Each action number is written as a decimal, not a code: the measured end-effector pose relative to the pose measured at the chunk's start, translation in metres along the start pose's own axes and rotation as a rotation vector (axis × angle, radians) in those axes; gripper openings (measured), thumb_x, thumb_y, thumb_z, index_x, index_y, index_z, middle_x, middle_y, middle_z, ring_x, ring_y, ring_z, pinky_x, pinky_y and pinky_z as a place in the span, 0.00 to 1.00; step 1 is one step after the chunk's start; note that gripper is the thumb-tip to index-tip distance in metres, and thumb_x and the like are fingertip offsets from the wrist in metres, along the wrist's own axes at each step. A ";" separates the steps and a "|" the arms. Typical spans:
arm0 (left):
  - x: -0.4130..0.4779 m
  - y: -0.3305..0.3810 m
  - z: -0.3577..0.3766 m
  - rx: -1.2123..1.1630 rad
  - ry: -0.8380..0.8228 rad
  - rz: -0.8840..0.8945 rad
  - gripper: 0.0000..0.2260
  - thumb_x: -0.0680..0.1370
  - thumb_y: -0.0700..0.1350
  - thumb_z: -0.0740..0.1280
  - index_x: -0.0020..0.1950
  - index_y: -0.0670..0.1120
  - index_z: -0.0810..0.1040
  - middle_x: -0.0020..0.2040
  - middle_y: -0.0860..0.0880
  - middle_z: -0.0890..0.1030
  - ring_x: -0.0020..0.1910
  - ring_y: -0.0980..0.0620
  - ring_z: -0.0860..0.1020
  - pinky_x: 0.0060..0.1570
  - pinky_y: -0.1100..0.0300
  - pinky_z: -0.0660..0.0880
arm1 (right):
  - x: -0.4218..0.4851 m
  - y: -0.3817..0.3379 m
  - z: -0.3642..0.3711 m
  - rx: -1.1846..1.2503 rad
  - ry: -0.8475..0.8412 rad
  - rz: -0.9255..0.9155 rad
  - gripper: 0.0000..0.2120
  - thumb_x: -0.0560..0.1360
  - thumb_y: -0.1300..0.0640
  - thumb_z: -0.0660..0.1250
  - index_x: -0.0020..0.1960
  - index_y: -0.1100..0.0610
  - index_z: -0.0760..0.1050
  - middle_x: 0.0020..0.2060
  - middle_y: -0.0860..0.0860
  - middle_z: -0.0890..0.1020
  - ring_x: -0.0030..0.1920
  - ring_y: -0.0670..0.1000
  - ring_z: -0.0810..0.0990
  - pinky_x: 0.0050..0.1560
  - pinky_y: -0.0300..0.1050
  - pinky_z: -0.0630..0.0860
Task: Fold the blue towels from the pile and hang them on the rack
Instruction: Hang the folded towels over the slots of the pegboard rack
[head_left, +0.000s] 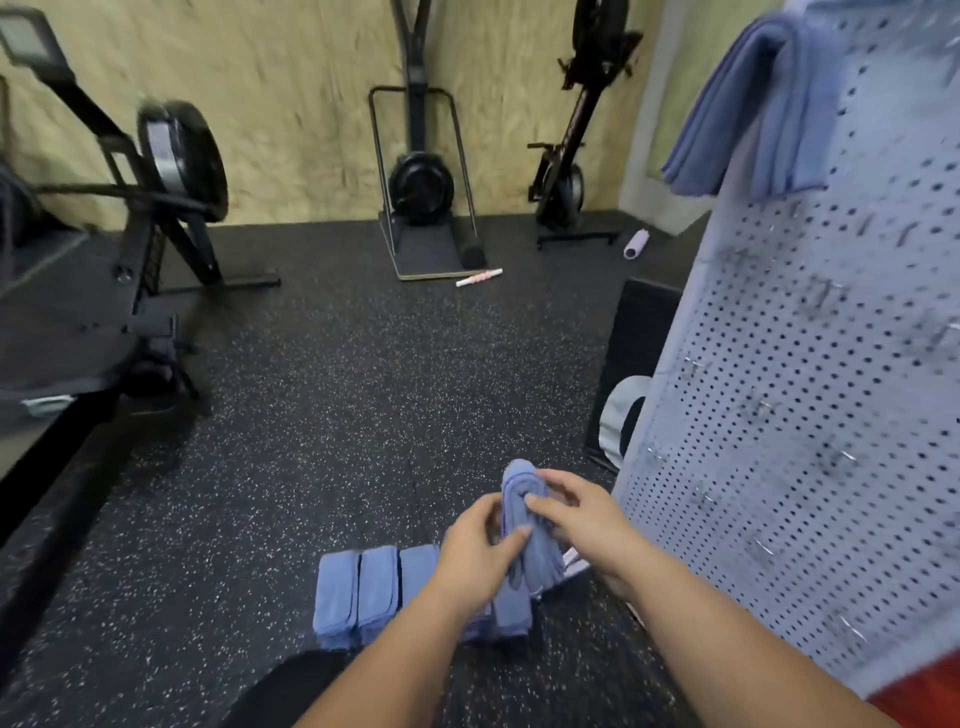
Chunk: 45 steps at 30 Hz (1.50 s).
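1. At far left, a black rowing machine (171, 161) stands blurred on the speckled black rubber floor (311, 415).
2. In the middle, against the chipboard back wall, an upright fan-wheel exercise machine (421, 187) stands on its base. A pink-and-white stick (479, 277) lies on the floor just beside it.
3. Low in the middle, a row of folded blue towels (358, 592) lies side by side on the floor.
4. Just right of that row, the left hand (475, 553) grasps a single blue towel (524, 525), with its fingers curled against the towel's left side.
5. This folded towel stands upright between the two hands, its lower end down by the row.
6. The right hand (582, 512) pinches the towel's upper right side.
7. At right rises a pale perforated metal rack (805, 415). A hung towel (743, 114), also blue, is draped over its top edge.
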<state>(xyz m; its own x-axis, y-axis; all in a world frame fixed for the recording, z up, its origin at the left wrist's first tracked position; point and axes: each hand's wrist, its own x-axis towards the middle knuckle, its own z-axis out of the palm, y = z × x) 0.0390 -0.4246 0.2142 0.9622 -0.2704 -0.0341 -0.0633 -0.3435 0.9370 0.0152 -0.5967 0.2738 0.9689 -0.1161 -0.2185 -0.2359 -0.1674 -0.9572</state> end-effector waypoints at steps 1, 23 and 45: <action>-0.004 0.006 -0.002 0.009 0.002 0.014 0.13 0.79 0.55 0.74 0.62 0.61 0.80 0.53 0.63 0.85 0.51 0.64 0.82 0.56 0.56 0.81 | -0.008 -0.003 -0.003 -0.028 -0.004 -0.015 0.14 0.79 0.58 0.75 0.58 0.42 0.81 0.53 0.42 0.88 0.55 0.41 0.85 0.60 0.45 0.83; -0.003 0.215 0.007 -0.065 0.001 0.407 0.09 0.84 0.47 0.67 0.60 0.57 0.83 0.53 0.58 0.86 0.54 0.58 0.83 0.57 0.53 0.81 | -0.095 -0.111 -0.090 -0.375 0.648 -0.550 0.17 0.84 0.53 0.67 0.71 0.40 0.78 0.55 0.44 0.79 0.54 0.34 0.77 0.50 0.24 0.70; 0.087 0.437 0.022 -0.147 0.204 0.756 0.08 0.84 0.45 0.63 0.53 0.54 0.81 0.46 0.55 0.85 0.47 0.53 0.83 0.49 0.55 0.79 | -0.052 -0.295 -0.163 -0.031 1.119 -0.820 0.18 0.85 0.50 0.65 0.70 0.32 0.77 0.52 0.47 0.71 0.56 0.53 0.78 0.51 0.40 0.71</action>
<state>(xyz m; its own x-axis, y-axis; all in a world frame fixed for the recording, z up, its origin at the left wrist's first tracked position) 0.0887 -0.6185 0.6132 0.7029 -0.2077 0.6803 -0.6964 -0.0066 0.7176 0.0223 -0.7009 0.5988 0.2593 -0.6869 0.6789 0.3500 -0.5883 -0.7290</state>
